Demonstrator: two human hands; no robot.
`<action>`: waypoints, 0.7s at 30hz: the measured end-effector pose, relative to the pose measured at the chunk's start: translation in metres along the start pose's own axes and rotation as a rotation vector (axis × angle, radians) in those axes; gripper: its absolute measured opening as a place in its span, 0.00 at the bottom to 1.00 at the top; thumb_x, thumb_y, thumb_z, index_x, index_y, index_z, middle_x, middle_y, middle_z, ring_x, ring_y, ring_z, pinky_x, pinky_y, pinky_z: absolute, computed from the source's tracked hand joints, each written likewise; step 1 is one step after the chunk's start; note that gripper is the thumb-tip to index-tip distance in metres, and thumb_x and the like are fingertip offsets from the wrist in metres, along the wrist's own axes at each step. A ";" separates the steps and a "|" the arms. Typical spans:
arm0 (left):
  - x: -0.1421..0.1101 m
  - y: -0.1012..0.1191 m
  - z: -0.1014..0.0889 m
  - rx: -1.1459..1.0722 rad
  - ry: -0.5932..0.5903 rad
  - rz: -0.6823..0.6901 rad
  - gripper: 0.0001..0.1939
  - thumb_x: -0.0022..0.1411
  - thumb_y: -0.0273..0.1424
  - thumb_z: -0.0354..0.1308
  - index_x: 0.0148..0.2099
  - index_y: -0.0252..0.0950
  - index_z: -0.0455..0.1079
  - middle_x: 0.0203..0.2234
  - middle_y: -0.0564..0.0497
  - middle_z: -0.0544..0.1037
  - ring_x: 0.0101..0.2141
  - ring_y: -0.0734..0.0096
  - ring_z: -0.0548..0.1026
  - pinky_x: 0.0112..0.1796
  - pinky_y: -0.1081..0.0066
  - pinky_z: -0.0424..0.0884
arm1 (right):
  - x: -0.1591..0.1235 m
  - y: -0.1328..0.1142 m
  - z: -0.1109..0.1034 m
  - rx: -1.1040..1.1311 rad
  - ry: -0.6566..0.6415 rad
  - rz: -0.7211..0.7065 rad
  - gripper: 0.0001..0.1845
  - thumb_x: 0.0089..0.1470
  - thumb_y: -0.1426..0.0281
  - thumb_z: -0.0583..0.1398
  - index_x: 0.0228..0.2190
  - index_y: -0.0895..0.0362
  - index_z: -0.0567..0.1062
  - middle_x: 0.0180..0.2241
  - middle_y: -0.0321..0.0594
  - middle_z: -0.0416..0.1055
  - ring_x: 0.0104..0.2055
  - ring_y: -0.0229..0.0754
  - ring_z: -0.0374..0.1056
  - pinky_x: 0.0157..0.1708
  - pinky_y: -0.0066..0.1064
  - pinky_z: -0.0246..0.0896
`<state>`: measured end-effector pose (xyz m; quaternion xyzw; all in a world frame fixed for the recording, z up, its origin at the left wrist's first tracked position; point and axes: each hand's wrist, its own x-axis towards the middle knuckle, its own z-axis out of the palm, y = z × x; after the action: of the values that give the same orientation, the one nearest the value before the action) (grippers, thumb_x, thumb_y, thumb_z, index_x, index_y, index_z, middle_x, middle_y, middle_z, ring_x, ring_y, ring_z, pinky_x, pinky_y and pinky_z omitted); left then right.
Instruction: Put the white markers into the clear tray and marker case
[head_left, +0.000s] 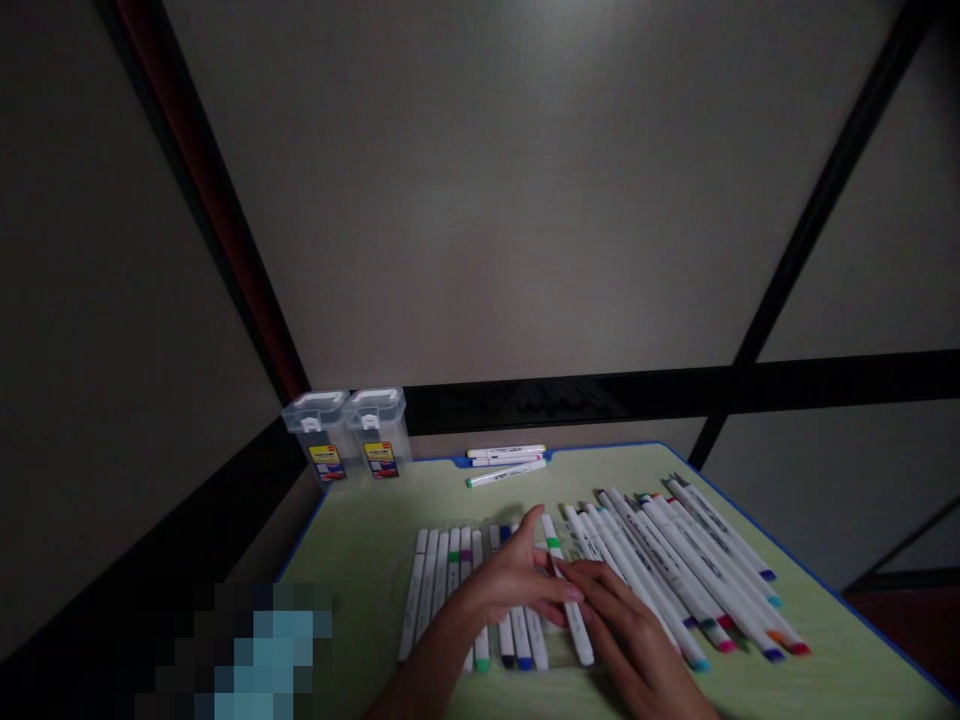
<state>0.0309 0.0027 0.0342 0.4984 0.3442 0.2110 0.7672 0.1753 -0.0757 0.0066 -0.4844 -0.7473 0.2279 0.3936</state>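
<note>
A white marker with a green band [578, 638] lies slantwise among my two hands. My left hand [504, 582] reaches over the row of markers, its thumb stretched up and its fingers extended across this marker. My right hand [626, 625] comes from the right, fingers close together and bent at the same marker; its grip is partly hidden. Left of it, a row of white markers [424, 590] lies side by side, some with green, purple, black or blue ends, in what looks like a clear sleeve. My left wrist and forearm cover part of that row.
A loose pile of white markers [679, 560] with coloured ends spreads over the right of the pale green table [352, 570]. Several markers [507, 473] lie at the back edge. Two clear lidded boxes [379, 430] stand at the back left, near the wall panels [510, 220].
</note>
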 end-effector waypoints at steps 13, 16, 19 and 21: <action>0.003 -0.001 -0.005 0.056 0.041 0.041 0.47 0.32 0.27 0.68 0.53 0.39 0.47 0.26 0.55 0.72 0.21 0.78 0.70 0.22 0.76 0.67 | -0.002 -0.004 -0.002 -0.089 -0.023 -0.019 0.22 0.53 0.74 0.51 0.50 0.57 0.64 0.48 0.50 0.64 0.51 0.48 0.61 0.49 0.39 0.59; 0.003 0.000 -0.007 0.064 0.056 0.058 0.43 0.32 0.30 0.68 0.50 0.39 0.47 0.26 0.56 0.71 0.19 0.78 0.70 0.22 0.75 0.67 | -0.001 -0.003 -0.001 -0.098 0.007 -0.023 0.22 0.51 0.74 0.52 0.50 0.57 0.65 0.47 0.49 0.66 0.50 0.48 0.62 0.48 0.40 0.60; 0.003 0.001 -0.009 0.058 0.060 0.093 0.40 0.34 0.34 0.67 0.48 0.39 0.47 0.26 0.56 0.71 0.20 0.78 0.70 0.23 0.74 0.68 | -0.002 -0.002 0.001 -0.115 0.016 -0.021 0.23 0.50 0.75 0.52 0.50 0.57 0.65 0.47 0.50 0.66 0.49 0.48 0.63 0.48 0.40 0.60; 0.002 0.002 -0.010 0.055 0.075 0.109 0.39 0.36 0.36 0.66 0.47 0.40 0.47 0.27 0.56 0.71 0.21 0.77 0.71 0.24 0.74 0.68 | -0.004 -0.001 0.002 -0.130 0.014 -0.026 0.24 0.49 0.75 0.53 0.50 0.57 0.65 0.48 0.50 0.66 0.50 0.48 0.63 0.47 0.40 0.61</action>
<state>0.0247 0.0116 0.0329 0.5289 0.3506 0.2617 0.7272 0.1743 -0.0798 0.0048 -0.5008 -0.7641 0.1704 0.3693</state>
